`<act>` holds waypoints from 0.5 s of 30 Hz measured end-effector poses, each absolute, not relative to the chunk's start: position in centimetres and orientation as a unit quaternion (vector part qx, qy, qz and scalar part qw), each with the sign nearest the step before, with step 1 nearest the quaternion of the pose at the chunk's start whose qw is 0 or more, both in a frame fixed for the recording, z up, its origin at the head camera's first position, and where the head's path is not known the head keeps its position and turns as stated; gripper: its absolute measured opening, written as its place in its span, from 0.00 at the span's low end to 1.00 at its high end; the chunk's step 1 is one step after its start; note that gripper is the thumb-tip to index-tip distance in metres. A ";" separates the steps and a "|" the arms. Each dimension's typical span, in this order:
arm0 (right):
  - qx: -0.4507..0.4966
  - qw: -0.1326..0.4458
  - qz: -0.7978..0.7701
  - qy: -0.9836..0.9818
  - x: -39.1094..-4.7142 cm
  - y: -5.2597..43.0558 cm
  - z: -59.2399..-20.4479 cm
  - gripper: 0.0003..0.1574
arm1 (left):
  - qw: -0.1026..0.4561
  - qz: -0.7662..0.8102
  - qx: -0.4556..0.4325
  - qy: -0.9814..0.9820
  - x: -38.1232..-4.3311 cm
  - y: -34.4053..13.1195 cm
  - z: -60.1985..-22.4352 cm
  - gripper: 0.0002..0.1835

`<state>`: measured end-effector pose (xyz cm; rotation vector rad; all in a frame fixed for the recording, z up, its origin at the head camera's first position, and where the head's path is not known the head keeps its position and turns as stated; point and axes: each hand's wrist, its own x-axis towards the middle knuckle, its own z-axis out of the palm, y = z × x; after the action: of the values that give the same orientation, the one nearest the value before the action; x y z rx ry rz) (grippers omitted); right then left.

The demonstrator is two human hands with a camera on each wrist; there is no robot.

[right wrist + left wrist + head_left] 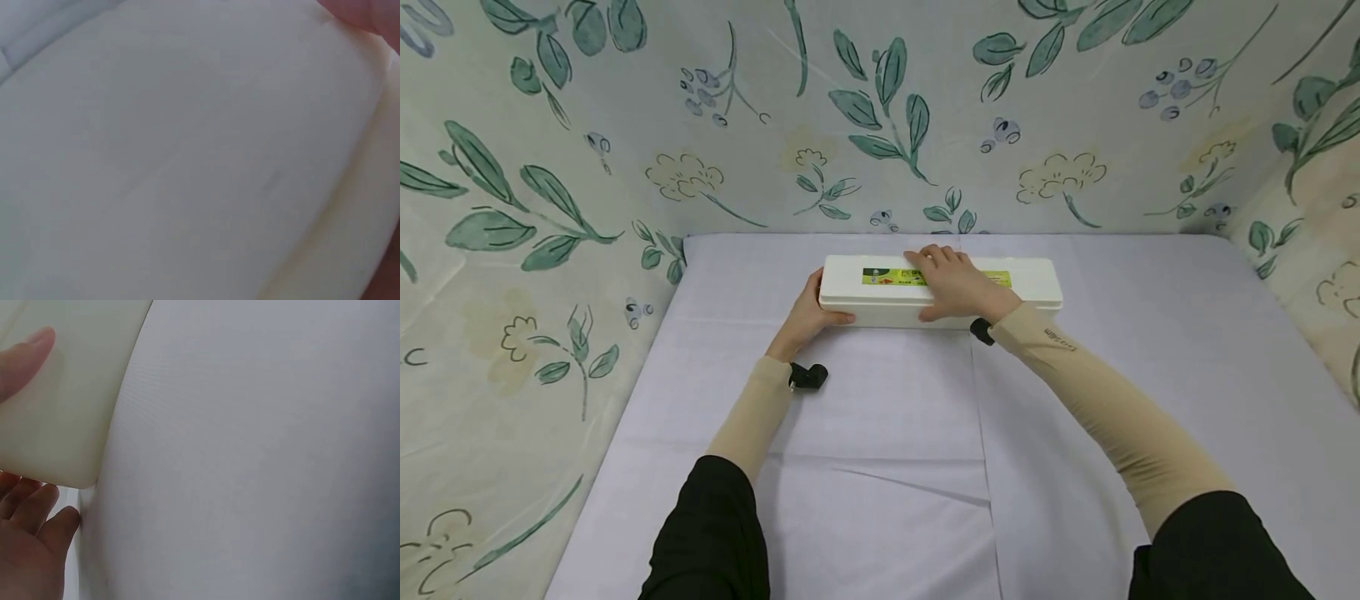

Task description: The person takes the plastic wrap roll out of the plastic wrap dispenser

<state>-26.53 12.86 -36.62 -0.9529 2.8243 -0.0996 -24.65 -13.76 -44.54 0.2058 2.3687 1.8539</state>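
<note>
A long white lidded box (850,292) lies crosswise near the far edge of the table, its lid on. A yellow-green label (887,277) runs along the lid, partly hidden by my right hand. My left hand (807,318) grips the box's left end, with the thumb against the front wall and the fingers round the end. In the left wrist view that thumb (28,362) lies on the box wall (69,425). My right hand (958,287) spans the box's width from above, fingers toward the far edge and thumb on the front. The lid (187,156) fills most of the right wrist view.
A white cloth (880,517) with creases covers the table. Leaf-and-flower patterned fabric (880,125) hangs behind the table and at both sides. A small black wrist device (808,377) sits on my left wrist, and another (981,332) on my right.
</note>
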 end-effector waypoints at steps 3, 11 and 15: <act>-0.319 0.080 -0.022 0.944 -26.4 12.7 -36.5 0.63 | 0.064 0.607 0.069 0.789 -24.7 -13.8 -44.6 0.57; -0.315 0.081 0.008 0.946 -26.0 12.2 -36.1 0.60 | 0.063 0.593 0.067 0.800 -24.9 -14.0 -45.0 0.57; -0.314 0.076 0.022 0.946 -25.8 11.9 -36.0 0.60 | 0.066 0.588 0.064 0.804 -25.0 -14.0 -45.1 0.58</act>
<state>-25.82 11.86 -35.99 -0.9421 2.8368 0.0665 -25.03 -13.97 -45.06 0.1937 2.4239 1.7743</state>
